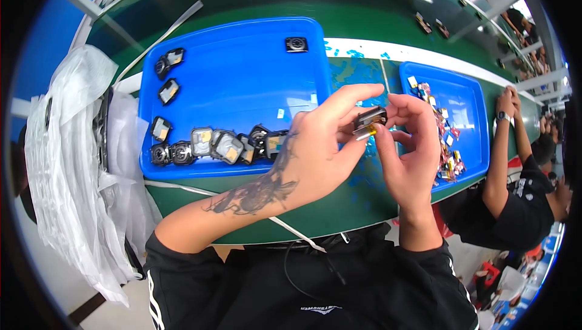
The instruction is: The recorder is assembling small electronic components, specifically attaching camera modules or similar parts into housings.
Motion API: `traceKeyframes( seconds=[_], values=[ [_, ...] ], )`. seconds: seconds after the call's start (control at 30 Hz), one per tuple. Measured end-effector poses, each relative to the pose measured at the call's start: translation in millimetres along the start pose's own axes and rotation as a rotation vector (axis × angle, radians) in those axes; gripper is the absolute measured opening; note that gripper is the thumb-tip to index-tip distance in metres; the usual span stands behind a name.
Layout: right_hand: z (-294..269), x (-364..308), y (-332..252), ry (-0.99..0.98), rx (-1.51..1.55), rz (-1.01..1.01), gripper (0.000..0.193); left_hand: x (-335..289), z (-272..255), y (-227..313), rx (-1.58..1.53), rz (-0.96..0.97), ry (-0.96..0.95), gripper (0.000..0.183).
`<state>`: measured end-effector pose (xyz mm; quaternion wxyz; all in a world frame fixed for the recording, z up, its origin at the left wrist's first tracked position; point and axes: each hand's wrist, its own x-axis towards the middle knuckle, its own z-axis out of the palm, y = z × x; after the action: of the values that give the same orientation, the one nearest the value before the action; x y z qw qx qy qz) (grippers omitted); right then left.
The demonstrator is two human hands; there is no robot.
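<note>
White translucent sheeting (73, 166) hangs beside the left end of the green bench (321, 224). On the bench next to it sits a large blue tray (230, 87); a few small dark casings (168, 91) lie along its left edge, and a row of similar casings (228, 147), some overlapping, follows its near edge. A single casing (296, 44) lies close to its far right corner. Past the tray's right edge, the left hand (324, 148) and right hand (412, 154) are together, their fingers pinching one small dark device (373, 117) with a yellow bit at its underside, held above the bench between the trays. Blue scraps (345, 55) are scattered on the bench there. Right of the hands, a smaller blue tray (473, 142) carries mixed small parts (451, 166), heaped toward its left edge. Beyond its right edge, a co-worker's arm (497, 172) reaches over the bench.
</note>
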<state>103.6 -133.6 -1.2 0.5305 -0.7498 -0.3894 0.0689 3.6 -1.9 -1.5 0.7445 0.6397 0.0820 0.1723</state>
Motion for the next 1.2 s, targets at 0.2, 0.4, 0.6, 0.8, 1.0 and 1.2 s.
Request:
traceKeyframes(
  seconds=[0.2,0.4,0.6,0.8,1.0,1.2],
  values=[
    [-8,49,13,-0.297,0.030,0.072,0.041,18,-19,-6,-0.045,-0.082,0.020,0.059],
    [5,109,13,-0.543,0.179,0.113,0.042,20,-42,6,-0.035,-0.029,0.121,0.051],
    [-1,210,71,-0.344,-0.093,0.300,0.057,-1,-145,-9,2.001,-0.052,0.213,0.027],
    [19,242,142,-0.211,-0.445,0.121,0.070,-52,-194,6,1.966,-0.190,0.463,0.024],
    [-37,230,145,-0.047,-0.185,0.055,0.030,-32,-185,16,1.583,-0.299,0.389,0.052],
    [-117,164,98,-0.285,-0.431,-0.038,0.015,-5,-151,24,1.049,-0.148,0.444,0.036]
  ],
)
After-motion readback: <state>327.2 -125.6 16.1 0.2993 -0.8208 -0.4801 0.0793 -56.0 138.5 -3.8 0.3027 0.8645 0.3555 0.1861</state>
